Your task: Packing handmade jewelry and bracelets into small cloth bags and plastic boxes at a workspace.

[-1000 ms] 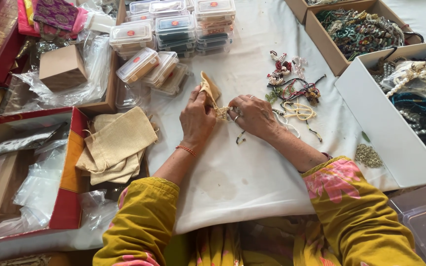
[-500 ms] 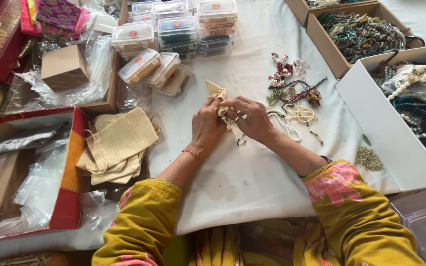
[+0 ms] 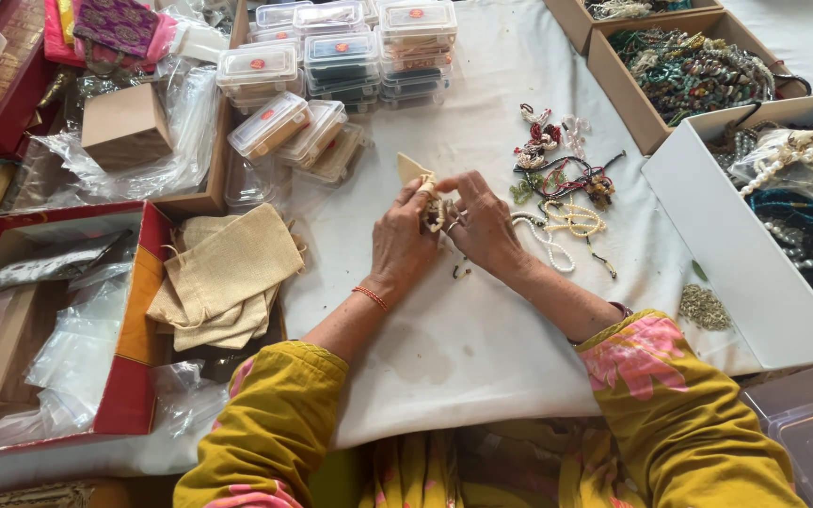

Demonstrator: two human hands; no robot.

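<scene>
Near the counter's middle, the left hand grips a small beige pouch; the right hand fingers pinch pale beads at its mouth. Holding the mouth wide seems wise.

Pouches left of hands; necklaces right; boxes behind
</scene>
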